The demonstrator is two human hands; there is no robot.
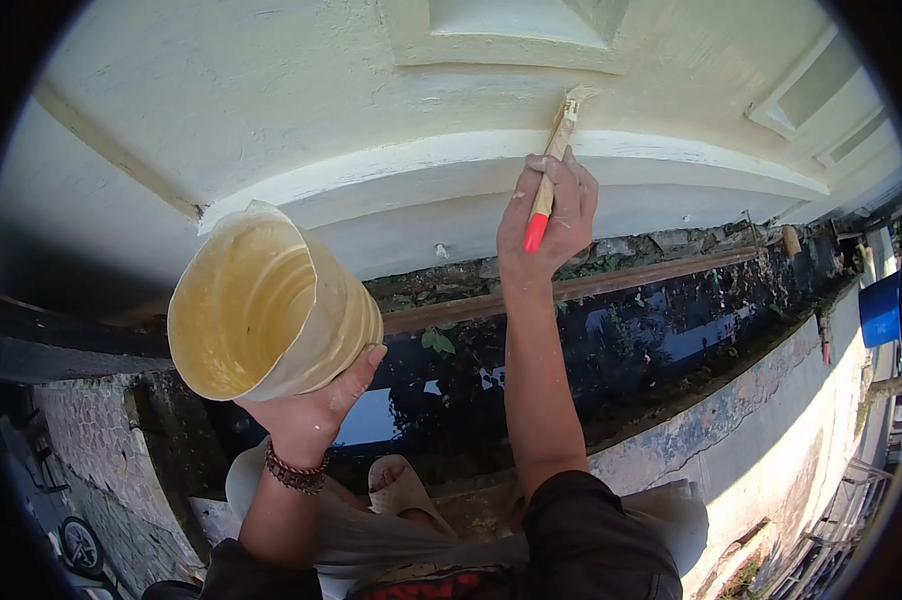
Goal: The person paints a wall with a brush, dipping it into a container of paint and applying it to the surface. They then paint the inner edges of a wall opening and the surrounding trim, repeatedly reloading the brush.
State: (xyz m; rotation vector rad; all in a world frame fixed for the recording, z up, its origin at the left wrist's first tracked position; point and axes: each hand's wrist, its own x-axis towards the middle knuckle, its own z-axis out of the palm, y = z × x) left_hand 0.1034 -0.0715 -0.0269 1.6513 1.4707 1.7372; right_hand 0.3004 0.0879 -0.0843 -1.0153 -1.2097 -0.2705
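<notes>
My left hand [316,405] holds a cut-off plastic container [356,320] from below and the side, tilted so its mouth faces me. Pale yellowish paint coats its inner wall. In my right hand [561,205] is a paintbrush [543,200] with a wooden handle and a red end. Its bristle end touches the cream-painted wall [301,110], just above a raised white ledge [391,160]. Paint specks mark the fingers of my right hand.
Below the wall runs a ditch of dark water [451,380], with a long beam [571,290] along its far side. A concrete path [761,400] lies to the right, with a blue barrel [879,310] beyond. My sandalled foot [401,485] is beside the water.
</notes>
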